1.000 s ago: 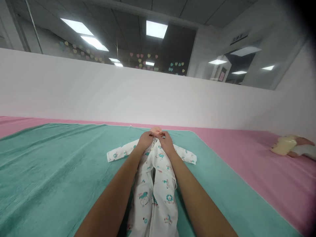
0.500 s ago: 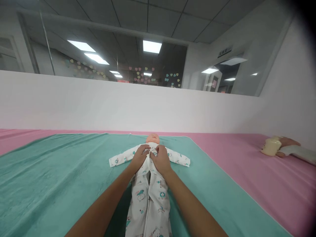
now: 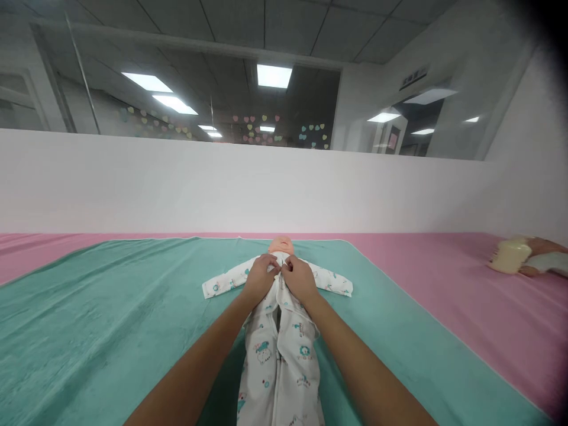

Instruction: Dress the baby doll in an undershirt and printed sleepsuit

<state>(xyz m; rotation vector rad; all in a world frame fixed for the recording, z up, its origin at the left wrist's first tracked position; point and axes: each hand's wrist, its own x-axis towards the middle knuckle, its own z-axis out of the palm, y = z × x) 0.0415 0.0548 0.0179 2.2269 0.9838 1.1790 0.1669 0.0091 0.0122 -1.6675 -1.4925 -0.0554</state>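
Note:
A baby doll (image 3: pixel 281 243) lies on its back, dressed in a white printed baby outfit (image 3: pixel 284 355) with both sleeves spread out. At the front of the chest, just below the neck, my left hand (image 3: pixel 261 276) pinches one side of the opening in the cloth. My right hand (image 3: pixel 300 277) pinches the other side, its fingertips almost meeting the left ones. Any fastener between the fingers is too small to make out. Lower down, the front edges part in a dark gap and the legs stretch toward me.
Under the doll is a wrinkled green blanket (image 3: pixel 133 331) on a pink sheet (image 3: pixel 435 284). On the right, another doll's arm (image 3: pixel 550 247) lies beside a pale yellow bottle-like object (image 3: pixel 509 255). A white wall (image 3: pixel 222 189) with windows above stands behind.
Both hands have shifted slightly up the outfit's front toward the neck, and their fingertips have drawn closer together. The whole view has tilted and turned a little.

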